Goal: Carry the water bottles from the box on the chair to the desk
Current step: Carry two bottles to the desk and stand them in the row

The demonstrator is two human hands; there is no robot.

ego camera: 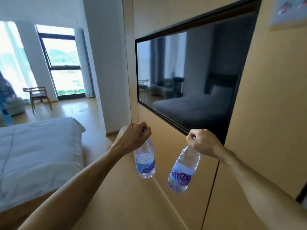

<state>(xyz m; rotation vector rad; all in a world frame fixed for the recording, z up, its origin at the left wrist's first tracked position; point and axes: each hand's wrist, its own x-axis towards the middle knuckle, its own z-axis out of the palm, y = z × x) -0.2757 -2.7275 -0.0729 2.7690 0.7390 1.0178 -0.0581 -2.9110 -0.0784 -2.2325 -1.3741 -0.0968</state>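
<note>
While our left hand (pixel 132 136) grips one clear plastic water bottle (pixel 144 161) by its cap, our right hand (pixel 203 143) pinches another clear plastic bottle (pixel 182 171), near the white bed (pixel 38 155).

The clear plastic water bottle on the left (pixel 144 161) carries a pale blue label with purple lettering, and the clear plastic water bottle on the right (pixel 182 170) shows the same blue and purple. The wall-mounted flat television (pixel 191 77) has a black frame and dark grey screen. The wooden wall panelling (pixel 265 113) is plain light tan. The soft bed cover (pixel 38 156) is white.
</note>
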